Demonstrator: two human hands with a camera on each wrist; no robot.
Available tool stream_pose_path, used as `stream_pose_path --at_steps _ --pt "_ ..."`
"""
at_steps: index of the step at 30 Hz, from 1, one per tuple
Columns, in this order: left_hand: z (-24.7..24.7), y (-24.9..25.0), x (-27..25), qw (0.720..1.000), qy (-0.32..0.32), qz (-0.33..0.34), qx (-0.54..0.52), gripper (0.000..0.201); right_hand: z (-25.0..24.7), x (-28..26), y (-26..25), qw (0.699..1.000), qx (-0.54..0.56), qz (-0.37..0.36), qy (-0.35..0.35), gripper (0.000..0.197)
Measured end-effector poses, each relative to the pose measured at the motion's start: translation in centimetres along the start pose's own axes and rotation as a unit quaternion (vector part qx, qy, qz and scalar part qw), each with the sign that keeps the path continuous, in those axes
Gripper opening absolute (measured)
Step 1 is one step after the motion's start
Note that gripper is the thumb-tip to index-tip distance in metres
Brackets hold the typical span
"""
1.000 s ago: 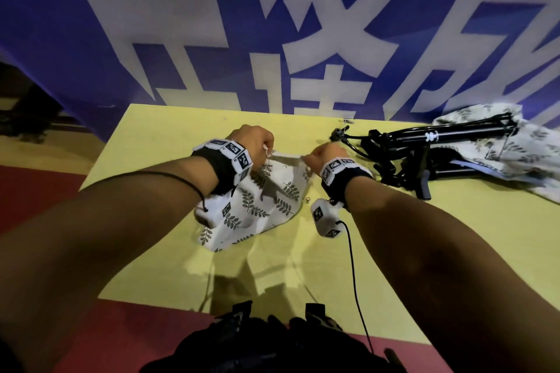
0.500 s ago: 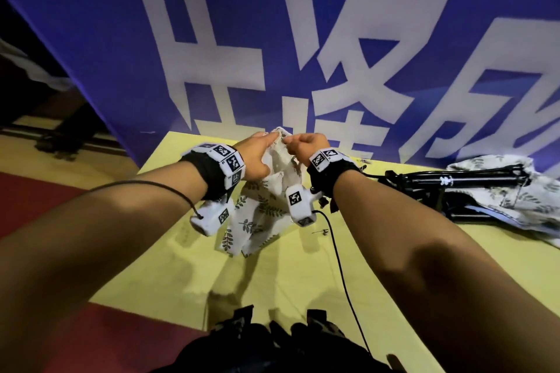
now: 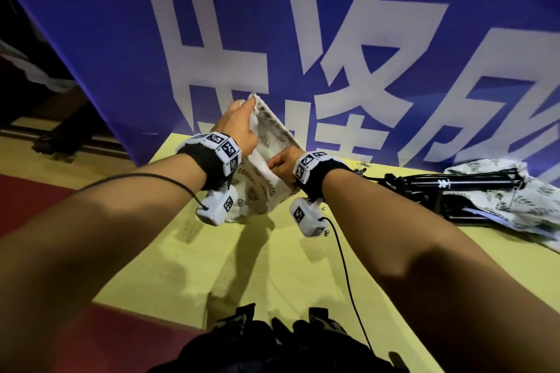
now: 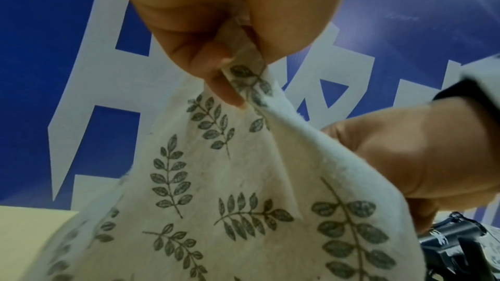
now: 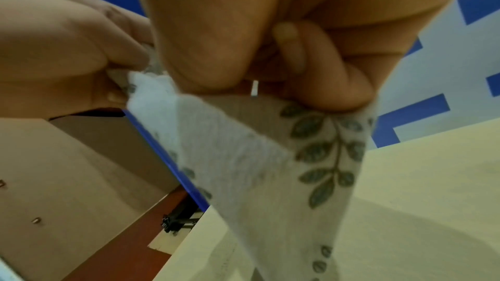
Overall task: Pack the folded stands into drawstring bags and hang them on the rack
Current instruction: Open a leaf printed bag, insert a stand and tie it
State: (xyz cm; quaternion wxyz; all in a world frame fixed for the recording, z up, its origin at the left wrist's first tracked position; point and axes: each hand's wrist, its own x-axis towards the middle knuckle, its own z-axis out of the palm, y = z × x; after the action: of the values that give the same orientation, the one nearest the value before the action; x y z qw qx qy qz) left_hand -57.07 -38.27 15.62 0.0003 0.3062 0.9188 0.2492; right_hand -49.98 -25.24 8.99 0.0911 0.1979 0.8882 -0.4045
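Down at the bottom of the head view, closest to the person, there is something dark and black (image 3: 272, 345), too dim to tell what it is. A thin black cable (image 3: 345, 269) runs over the yellow counter (image 3: 303, 281) up to the white box under the right wrist. Both arms reach out over the counter, and each wrist wears a black band with white checked squares. The right hand (image 3: 283, 165) is the lower one. Its thumb and fingers (image 5: 319, 67) are curled tight and pinch the edge of the bag (image 3: 260, 172). The left hand (image 3: 238, 126) is higher up and a bit farther out. Its thumb and fingers (image 4: 194, 35) pinch the top corner of the same bag. The bag is white cloth with green leaf prints, and it hangs in the air between the two hands, above the counter. Its top edge is pulled into a slanted line from the high hand to the low hand. Farther off to the right, a black folded stand (image 3: 448, 188) lies on the counter, partly on top of another leafy cloth bag (image 3: 533, 206). Behind it all stands a big blue banner (image 3: 91, 54) with large white letters.
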Motion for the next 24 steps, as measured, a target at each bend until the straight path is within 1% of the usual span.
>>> stream_pose_path --at_steps 3,5,8,10,13,16,19,24 --pt "0.8 -0.3 0.3 1.000 -0.024 0.017 -0.007 0.069 0.1 -0.3 0.1 1.000 0.000 0.011 -0.014 0.020" --pt "1.7 -0.6 0.6 0.999 -0.030 0.026 -0.005 0.065 0.1 -0.4 0.5 1.000 0.012 0.019 0.003 0.018" --pt "3.1 -0.1 0.8 0.999 -0.043 0.023 0.010 0.059 -0.3 -1.0 1.6 0.995 0.062 0.042 0.062 0.016" --pt "4.2 0.7 0.8 0.997 -0.069 0.025 0.018 0.060 -0.9 -1.5 2.7 0.988 0.092 0.058 0.110 0.020" --pt "5.8 2.2 0.8 0.994 -0.103 0.040 0.025 0.057 -2.0 -2.4 4.7 0.977 0.105 0.072 0.174 0.022" --pt "7.4 3.9 0.9 0.989 -0.131 0.065 0.032 0.049 -3.2 -3.5 7.6 0.973 0.088 0.106 0.187 0.021" --pt "9.0 6.0 1.1 0.986 -0.144 0.084 0.032 0.040 -4.6 -5.2 10.6 0.971 0.050 0.144 0.186 0.014" --pt "12.0 10.2 1.8 0.976 -0.177 0.117 0.058 0.044 -7.7 -7.6 15.4 0.959 -0.021 0.197 0.203 0.025"
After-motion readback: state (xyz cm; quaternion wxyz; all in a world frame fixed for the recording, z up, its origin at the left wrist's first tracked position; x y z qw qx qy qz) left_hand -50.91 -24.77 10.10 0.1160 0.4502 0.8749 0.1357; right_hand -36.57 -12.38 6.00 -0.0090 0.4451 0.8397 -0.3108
